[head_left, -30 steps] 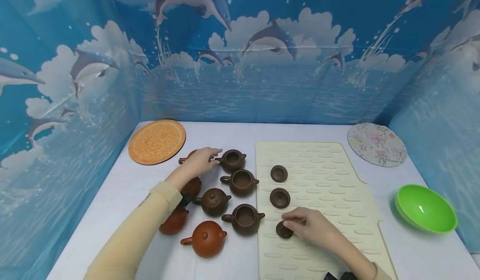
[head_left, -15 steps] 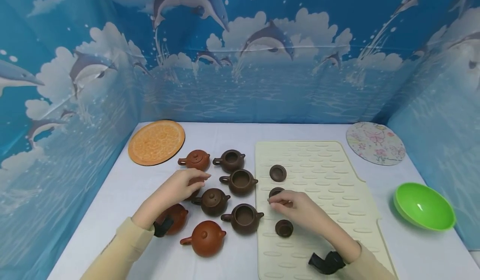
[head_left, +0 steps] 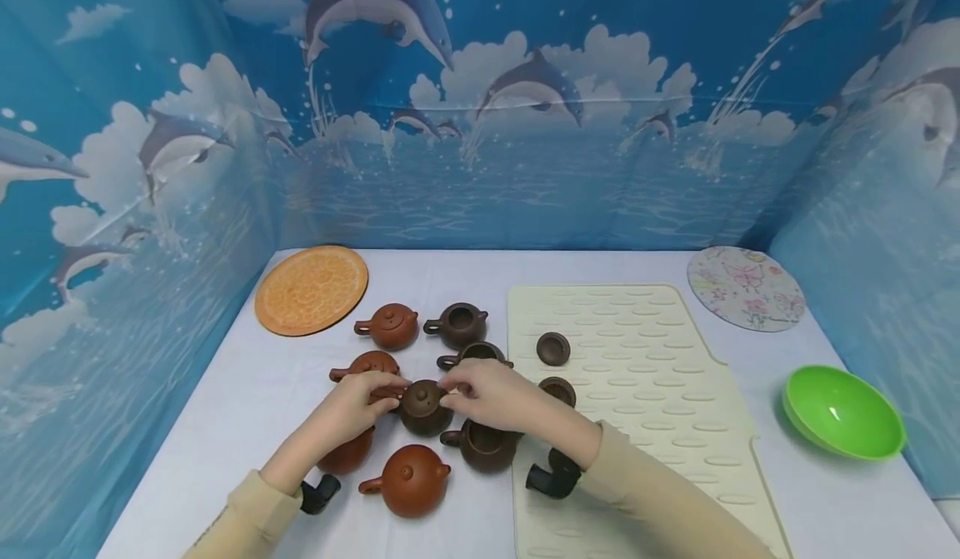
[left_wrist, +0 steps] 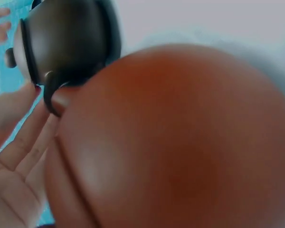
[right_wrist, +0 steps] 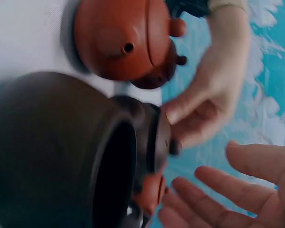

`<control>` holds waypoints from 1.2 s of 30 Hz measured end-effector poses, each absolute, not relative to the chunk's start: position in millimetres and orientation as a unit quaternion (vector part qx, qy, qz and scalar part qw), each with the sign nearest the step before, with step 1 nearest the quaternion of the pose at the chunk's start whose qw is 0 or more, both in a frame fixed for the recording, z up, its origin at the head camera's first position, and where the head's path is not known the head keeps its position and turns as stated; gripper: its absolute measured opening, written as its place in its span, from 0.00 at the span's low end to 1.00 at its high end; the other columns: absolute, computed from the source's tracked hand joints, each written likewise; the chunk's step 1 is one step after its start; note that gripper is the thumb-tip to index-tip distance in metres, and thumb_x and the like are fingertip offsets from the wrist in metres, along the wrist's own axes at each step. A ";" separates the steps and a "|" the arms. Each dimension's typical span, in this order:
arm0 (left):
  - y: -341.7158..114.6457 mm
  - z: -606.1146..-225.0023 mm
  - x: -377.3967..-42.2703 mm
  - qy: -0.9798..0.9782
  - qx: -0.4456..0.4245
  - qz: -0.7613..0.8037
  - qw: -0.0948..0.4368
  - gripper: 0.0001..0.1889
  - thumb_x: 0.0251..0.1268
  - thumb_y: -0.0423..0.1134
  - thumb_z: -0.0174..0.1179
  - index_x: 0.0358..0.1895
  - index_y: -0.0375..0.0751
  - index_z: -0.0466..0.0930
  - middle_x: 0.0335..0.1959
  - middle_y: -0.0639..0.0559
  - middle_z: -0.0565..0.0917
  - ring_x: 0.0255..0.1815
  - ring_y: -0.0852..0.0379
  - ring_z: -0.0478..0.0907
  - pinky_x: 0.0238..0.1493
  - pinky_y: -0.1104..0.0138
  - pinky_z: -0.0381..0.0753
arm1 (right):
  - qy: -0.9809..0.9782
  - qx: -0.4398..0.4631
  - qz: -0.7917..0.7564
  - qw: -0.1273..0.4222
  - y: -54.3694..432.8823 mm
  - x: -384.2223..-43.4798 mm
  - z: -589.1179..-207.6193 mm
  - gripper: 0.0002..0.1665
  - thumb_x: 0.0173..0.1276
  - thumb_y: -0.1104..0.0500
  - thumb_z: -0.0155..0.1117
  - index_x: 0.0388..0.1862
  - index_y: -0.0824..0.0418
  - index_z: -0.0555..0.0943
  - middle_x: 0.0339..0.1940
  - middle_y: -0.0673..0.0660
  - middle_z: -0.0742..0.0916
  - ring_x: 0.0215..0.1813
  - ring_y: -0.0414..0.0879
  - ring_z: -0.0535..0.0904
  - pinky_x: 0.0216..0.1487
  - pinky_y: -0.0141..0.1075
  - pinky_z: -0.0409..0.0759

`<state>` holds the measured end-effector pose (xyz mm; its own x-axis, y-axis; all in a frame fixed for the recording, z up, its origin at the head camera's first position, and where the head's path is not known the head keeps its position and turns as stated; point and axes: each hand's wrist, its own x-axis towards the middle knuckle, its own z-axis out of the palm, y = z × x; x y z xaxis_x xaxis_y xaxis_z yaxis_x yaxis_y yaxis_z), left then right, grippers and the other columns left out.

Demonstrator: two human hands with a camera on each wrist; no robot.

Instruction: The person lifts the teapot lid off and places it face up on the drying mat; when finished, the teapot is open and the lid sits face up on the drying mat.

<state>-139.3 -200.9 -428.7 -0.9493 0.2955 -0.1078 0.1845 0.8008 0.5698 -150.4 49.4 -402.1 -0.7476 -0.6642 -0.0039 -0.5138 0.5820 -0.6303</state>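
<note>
A dark brown lidded teapot (head_left: pixel 423 409) stands between my hands. My left hand (head_left: pixel 352 409) is at its handle side, thumb and fingers about the handle (left_wrist: pixel 51 92) in the left wrist view. My right hand (head_left: pixel 487 392) reaches over from the right, fingertips near the lid (right_wrist: pixel 161 142); the right wrist view shows its fingers apart and holding nothing. A lidless dark teapot (head_left: pixel 487 451) lies partly under the right hand, another (head_left: pixel 480 349) just behind it. A reddish-brown teapot (head_left: pixel 414 480) sits in front. Two loose dark lids (head_left: pixel 553 348) lie on the cream mat; any others are hidden by the right arm.
Several reddish teapots (head_left: pixel 390 326) stand at the left and back, beside a third lidless dark teapot (head_left: pixel 459 324). The cream mat (head_left: pixel 637 309) covers the right side. A green bowl (head_left: pixel 843 413), an orange round mat (head_left: pixel 311 290) and a patterned round mat (head_left: pixel 746 288) lie at the edges.
My right hand has let go of a lid on the mat and moved left to the lidded dark teapot. My left hand has come down from the back teapots to this teapot's handle.
</note>
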 end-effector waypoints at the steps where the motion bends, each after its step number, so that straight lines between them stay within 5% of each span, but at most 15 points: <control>1: -200.1 -430.1 -139.0 0.945 0.123 0.288 0.091 0.15 0.62 0.30 0.66 0.52 0.47 0.86 0.50 0.51 0.86 0.53 0.53 0.82 0.52 0.56 0.84 | 0.884 -0.344 -0.293 0.121 41.7 -149.9 -402.8 0.17 0.71 0.53 0.63 0.54 0.59 0.84 0.50 0.54 0.87 0.50 0.46 0.83 0.50 0.38 0.83; 9: -197.4 -439.4 -135.7 0.947 0.103 0.296 0.067 0.17 0.58 0.27 0.68 0.50 0.44 0.86 0.47 0.52 0.86 0.49 0.56 0.83 0.50 0.60 0.85 | 0.905 -0.352 -0.216 0.103 6.3 -151.7 -410.7 0.16 0.71 0.55 0.63 0.55 0.58 0.83 0.52 0.53 0.85 0.55 0.44 0.81 0.56 0.35 0.81; 25: -197.5 -445.1 -133.6 0.955 0.097 0.279 0.036 0.13 0.53 0.29 0.72 0.42 0.42 0.88 0.40 0.53 0.87 0.46 0.54 0.84 0.49 0.59 0.85 | 0.898 -0.380 -0.220 0.006 -0.7 -147.2 -416.7 0.08 0.66 0.59 0.69 0.37 0.57 0.78 0.32 0.50 0.85 0.34 0.39 0.80 0.32 0.24 0.76; 31: -195.8 -443.5 -137.0 0.951 0.108 0.286 0.039 0.14 0.54 0.29 0.71 0.44 0.44 0.88 0.41 0.53 0.87 0.48 0.54 0.84 0.50 0.60 0.85 | 0.889 -0.320 -0.327 0.021 30.4 -149.4 -408.0 0.06 0.63 0.61 0.67 0.37 0.55 0.79 0.29 0.47 0.84 0.30 0.36 0.75 0.30 0.25 0.74; 36: -193.2 -442.8 -139.6 0.952 0.112 0.284 0.035 0.14 0.54 0.29 0.71 0.45 0.43 0.88 0.42 0.53 0.86 0.48 0.54 0.84 0.49 0.60 0.85 | 0.851 -0.204 -0.474 0.094 82.8 -159.6 -405.1 0.08 0.64 0.62 0.63 0.43 0.58 0.80 0.41 0.55 0.89 0.43 0.43 0.85 0.44 0.34 0.85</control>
